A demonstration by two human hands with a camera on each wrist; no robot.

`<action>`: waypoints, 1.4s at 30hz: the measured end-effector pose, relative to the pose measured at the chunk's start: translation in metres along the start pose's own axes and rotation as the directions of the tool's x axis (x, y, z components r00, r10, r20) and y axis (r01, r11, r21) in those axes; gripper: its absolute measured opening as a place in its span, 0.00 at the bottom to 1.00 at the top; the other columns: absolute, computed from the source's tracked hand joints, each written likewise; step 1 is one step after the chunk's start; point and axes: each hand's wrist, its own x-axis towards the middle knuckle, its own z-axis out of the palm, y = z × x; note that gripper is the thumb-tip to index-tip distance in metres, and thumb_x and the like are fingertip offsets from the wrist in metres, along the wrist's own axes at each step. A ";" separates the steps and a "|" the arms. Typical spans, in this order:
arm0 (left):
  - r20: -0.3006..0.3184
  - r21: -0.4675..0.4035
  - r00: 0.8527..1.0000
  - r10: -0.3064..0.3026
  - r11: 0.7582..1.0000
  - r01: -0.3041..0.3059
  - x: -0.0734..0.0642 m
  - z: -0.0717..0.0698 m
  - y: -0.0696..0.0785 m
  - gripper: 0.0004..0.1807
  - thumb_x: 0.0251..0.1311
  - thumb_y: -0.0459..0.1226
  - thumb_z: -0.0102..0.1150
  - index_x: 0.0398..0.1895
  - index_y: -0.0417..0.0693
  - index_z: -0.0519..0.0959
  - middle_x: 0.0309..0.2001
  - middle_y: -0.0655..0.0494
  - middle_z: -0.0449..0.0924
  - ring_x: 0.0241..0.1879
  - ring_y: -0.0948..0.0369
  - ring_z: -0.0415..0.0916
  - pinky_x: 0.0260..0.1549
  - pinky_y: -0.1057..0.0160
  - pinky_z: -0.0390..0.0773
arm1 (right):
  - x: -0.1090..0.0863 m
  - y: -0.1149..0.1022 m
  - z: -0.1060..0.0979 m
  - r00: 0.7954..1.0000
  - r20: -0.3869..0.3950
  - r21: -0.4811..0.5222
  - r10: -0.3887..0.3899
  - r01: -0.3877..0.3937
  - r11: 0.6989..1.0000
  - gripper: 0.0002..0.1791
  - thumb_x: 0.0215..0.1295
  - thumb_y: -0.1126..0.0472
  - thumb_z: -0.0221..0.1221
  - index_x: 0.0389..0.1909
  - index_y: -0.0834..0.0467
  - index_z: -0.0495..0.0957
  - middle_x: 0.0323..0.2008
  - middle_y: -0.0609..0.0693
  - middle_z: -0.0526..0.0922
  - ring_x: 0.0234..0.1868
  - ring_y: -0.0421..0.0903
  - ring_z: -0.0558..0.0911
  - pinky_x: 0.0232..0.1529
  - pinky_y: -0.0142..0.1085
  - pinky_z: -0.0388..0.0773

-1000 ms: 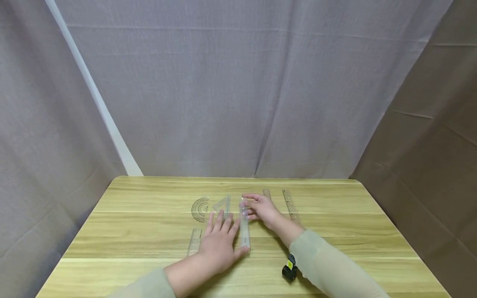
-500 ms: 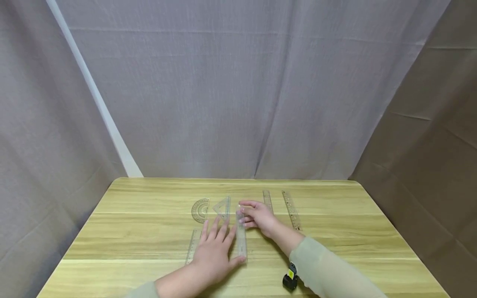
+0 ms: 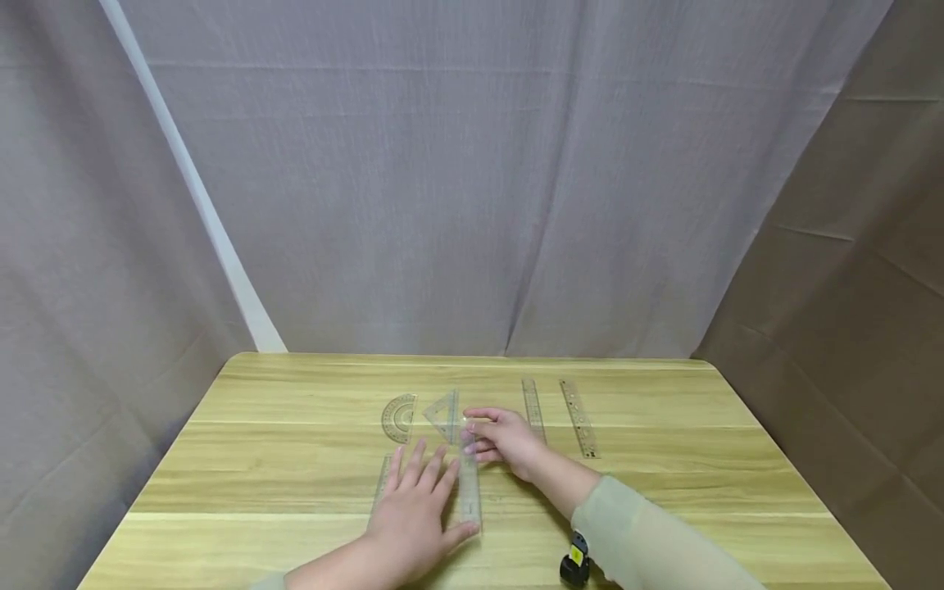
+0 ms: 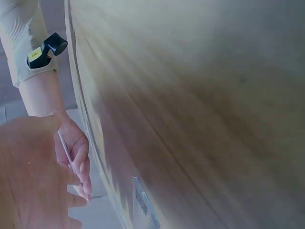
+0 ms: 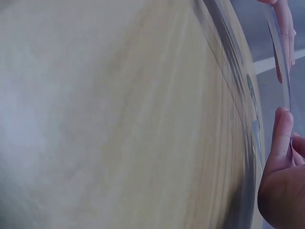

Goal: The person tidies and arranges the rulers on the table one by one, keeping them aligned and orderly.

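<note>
My right hand [image 3: 512, 442] grips the upper end of a clear ruler [image 3: 469, 487] between thumb and fingers in the head view. My left hand [image 3: 413, 512] has its fingers straight and spread; its thumb touches the ruler's lower end, and the index finger lies close to the left edge. In the right wrist view the ruler [image 5: 279, 52] runs between both hands, raised off the table. Farther back lie a clear protractor [image 3: 398, 418] and a clear set square [image 3: 442, 416]. Another clear ruler [image 3: 383, 479] shows partly from behind my left hand.
Two more clear rulers lie to the right: a narrow ruler [image 3: 533, 406] partly hidden by my right hand, and a ruler with holes [image 3: 578, 418]. The wood-grain table [image 3: 701, 492] is bordered by grey curtains [image 3: 413, 205]. A black device [image 3: 575, 561] sits at my right sleeve.
Both hands have moved toward me and slightly left, carrying the ruler with them. More of the set square and of the narrow ruler on the right now shows.
</note>
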 end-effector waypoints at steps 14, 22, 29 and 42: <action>-0.022 0.000 0.999 0.041 0.999 -0.042 -0.018 -0.002 -0.010 0.50 0.60 0.73 0.39 0.74 0.49 0.64 0.74 0.45 0.60 0.74 0.39 0.48 0.70 0.33 0.44 | -0.006 -0.001 0.016 0.998 0.060 -0.011 0.019 -0.018 1.000 0.22 0.71 0.64 0.56 0.64 0.67 0.71 0.39 0.56 0.84 0.30 0.44 0.87 0.31 0.34 0.85; -0.018 0.015 0.999 0.051 0.999 -0.050 -0.025 -0.001 -0.013 0.50 0.59 0.74 0.39 0.73 0.49 0.67 0.73 0.45 0.63 0.74 0.40 0.50 0.69 0.34 0.46 | -0.008 0.004 0.024 0.998 0.062 -0.017 0.015 -0.014 1.000 0.23 0.70 0.65 0.57 0.63 0.68 0.71 0.37 0.56 0.85 0.28 0.44 0.87 0.30 0.35 0.85; 0.016 0.011 0.999 0.033 0.999 -0.033 -0.028 0.001 -0.015 0.50 0.57 0.75 0.38 0.72 0.50 0.68 0.73 0.46 0.62 0.75 0.41 0.47 0.70 0.34 0.45 | -0.009 0.006 0.030 0.999 0.054 -0.096 -0.002 0.007 0.995 0.20 0.69 0.66 0.58 0.59 0.69 0.73 0.34 0.56 0.86 0.25 0.44 0.86 0.26 0.36 0.85; 0.104 0.018 0.994 0.044 0.999 -0.046 -0.033 0.011 -0.019 0.53 0.56 0.77 0.31 0.71 0.50 0.69 0.72 0.46 0.64 0.73 0.40 0.52 0.68 0.33 0.50 | -0.012 0.005 0.040 0.999 0.046 -0.238 -0.001 0.012 0.971 0.16 0.67 0.67 0.60 0.53 0.68 0.75 0.28 0.57 0.85 0.17 0.42 0.81 0.16 0.31 0.79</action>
